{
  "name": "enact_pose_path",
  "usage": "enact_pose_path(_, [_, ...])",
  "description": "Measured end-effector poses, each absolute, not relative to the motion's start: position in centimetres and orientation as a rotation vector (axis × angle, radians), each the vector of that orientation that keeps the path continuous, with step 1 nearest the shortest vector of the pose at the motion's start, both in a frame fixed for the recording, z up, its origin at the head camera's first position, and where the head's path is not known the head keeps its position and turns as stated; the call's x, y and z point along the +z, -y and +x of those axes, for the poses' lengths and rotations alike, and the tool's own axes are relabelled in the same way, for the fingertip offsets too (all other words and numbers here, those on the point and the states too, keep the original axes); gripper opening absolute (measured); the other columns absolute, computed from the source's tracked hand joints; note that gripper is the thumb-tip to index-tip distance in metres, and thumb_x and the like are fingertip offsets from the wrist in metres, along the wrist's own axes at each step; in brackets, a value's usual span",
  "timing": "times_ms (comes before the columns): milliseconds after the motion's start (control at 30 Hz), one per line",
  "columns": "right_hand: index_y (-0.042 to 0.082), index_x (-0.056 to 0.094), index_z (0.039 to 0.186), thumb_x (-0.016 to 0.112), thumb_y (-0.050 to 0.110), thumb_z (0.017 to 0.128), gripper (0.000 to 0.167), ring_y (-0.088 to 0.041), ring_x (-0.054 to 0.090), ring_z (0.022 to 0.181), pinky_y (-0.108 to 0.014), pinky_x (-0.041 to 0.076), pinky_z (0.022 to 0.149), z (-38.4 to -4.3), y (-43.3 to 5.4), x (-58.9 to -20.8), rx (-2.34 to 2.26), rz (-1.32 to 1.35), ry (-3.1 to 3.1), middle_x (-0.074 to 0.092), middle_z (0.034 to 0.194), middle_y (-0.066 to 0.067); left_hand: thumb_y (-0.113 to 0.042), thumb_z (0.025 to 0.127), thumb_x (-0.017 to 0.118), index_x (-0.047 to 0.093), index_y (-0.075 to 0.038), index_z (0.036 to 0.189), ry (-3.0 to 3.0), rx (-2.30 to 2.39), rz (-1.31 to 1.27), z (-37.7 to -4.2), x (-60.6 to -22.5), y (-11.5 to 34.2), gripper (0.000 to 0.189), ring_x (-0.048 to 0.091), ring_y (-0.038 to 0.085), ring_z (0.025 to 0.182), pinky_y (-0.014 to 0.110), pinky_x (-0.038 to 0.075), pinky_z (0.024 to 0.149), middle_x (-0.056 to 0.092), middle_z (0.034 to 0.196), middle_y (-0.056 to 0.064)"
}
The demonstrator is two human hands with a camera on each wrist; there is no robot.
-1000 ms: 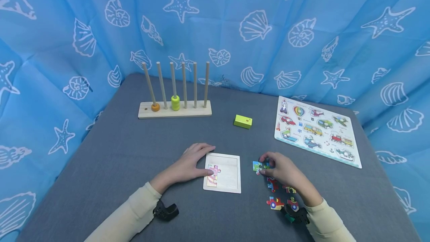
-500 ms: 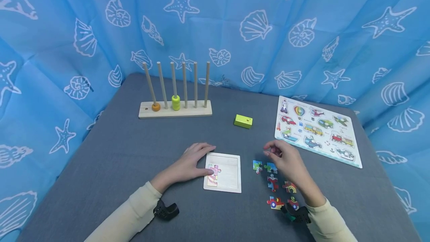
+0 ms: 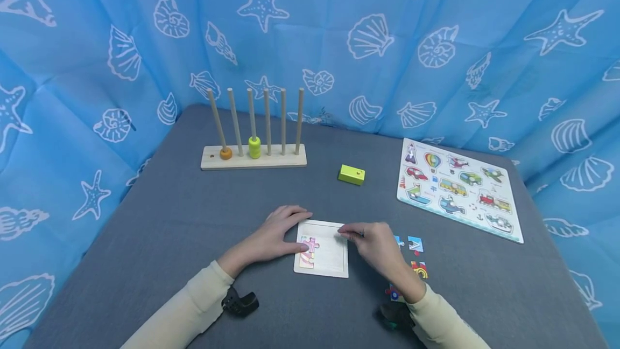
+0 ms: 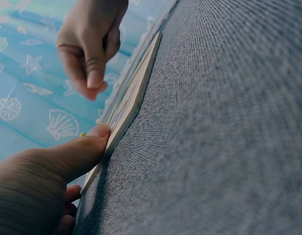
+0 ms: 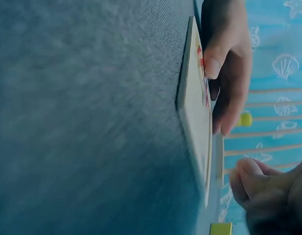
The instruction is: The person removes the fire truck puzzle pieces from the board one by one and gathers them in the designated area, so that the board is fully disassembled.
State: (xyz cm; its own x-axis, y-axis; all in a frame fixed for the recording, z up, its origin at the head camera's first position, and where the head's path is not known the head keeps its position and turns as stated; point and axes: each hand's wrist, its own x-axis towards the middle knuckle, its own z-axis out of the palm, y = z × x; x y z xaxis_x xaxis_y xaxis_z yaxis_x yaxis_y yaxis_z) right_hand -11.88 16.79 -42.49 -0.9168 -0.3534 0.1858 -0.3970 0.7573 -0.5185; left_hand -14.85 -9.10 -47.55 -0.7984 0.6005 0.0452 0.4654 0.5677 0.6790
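A square wooden puzzle tray (image 3: pixel 329 271) lies on the table with joined pink puzzle pieces (image 3: pixel 310 255) along its left side. My left hand (image 3: pixel 268 238) holds the tray's left edge, the thumb lying on top beside those pieces. In the left wrist view the other fingers are mostly hidden past the edge. Over the tray's upper right side is my right hand (image 3: pixel 375 244), fingers curled and thumb tip against the index finger. Both wrist views show it raised above the tray, and no piece is visible in its fingertips.
Loose puzzle pieces (image 3: pixel 419 270) lie right of the tray, some hidden under my right hand and wrist. A green block (image 3: pixel 351 174) sits behind, a peg stand (image 3: pixel 286 159) with beads at back left. A vehicle picture board (image 3: pixel 438 214) lies at back right, before a blue curtain (image 3: pixel 319 20).
My right hand first touched the blue and green pieces, lifted away from them, then moved left over the tray. My left hand has stayed at the tray's edge.
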Motion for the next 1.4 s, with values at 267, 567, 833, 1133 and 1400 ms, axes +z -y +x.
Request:
enact_pose_path(267, [0.012,0.068,0.109,0.075,0.021,0.083,0.029,-0.008,0.051,0.07,-0.021,0.042,0.06,-12.2,-14.4,-42.8,0.843,0.899,2.971,0.062,0.093,0.0,-0.048,0.085,0.067,0.045,-0.018,0.144,-2.613,1.046,0.931,-14.9,-47.6,9.3,0.069,0.035,0.022,0.134,0.051,0.029,0.107,0.042,0.144,0.001])
enact_pose_path(567, [0.012,0.067,0.101,0.076,0.017,0.082,0.021,-0.01,0.052,0.075,-0.024,0.045,0.066,-12.3,-13.1,-43.4,0.863,0.954,3.023,0.058,0.093,0.0,-0.05,0.087,0.064,0.044,-0.02,0.144,-2.619,1.023,0.994,-14.9,-47.7,9.1,0.067,0.034,0.021,0.135,0.051,0.029,0.107,0.042,0.145,0.001])
enact_pose_path(833, [0.012,0.067,0.094,0.078,0.013,0.079,0.018,-0.013,0.053,0.076,-0.026,0.046,0.068,-12.3,-12.7,-43.4,0.945,0.84,3.055,0.058,0.087,0.0,-0.065,0.078,0.065,0.037,-0.019,0.148,-2.622,0.871,1.111,-14.7,-47.8,8.9,0.089,0.027,0.018,0.141,0.048,0.027,0.106,0.037,0.149,-0.002])
enact_pose_path(1133, [0.009,0.067,0.096,0.075,0.008,0.082,0.017,-0.011,0.052,0.074,-0.025,0.045,0.065,-11.9,-12.0,-43.1,0.964,0.756,3.096,0.058,0.089,0.0,-0.065,0.076,0.068,0.038,-0.015,0.148,-2.617,0.882,1.058,-14.6,-47.8,9.0,0.092,0.022,0.018,0.143,0.047,0.023,0.11,0.035,0.15,-0.003])
enact_pose_path(1400, [0.012,0.068,0.094,0.073,0.011,0.084,0.012,-0.007,0.051,0.066,-0.022,0.042,0.06,-12.1,-11.9,-43.0,1.001,0.727,3.063,0.061,0.077,0.006,-0.065,0.075,0.068,0.039,-0.016,0.147,-2.621,0.885,1.038,-14.6,-47.7,9.1,0.092,0.022,0.017,0.143,0.047,0.023,0.11,0.035,0.15,-0.005])
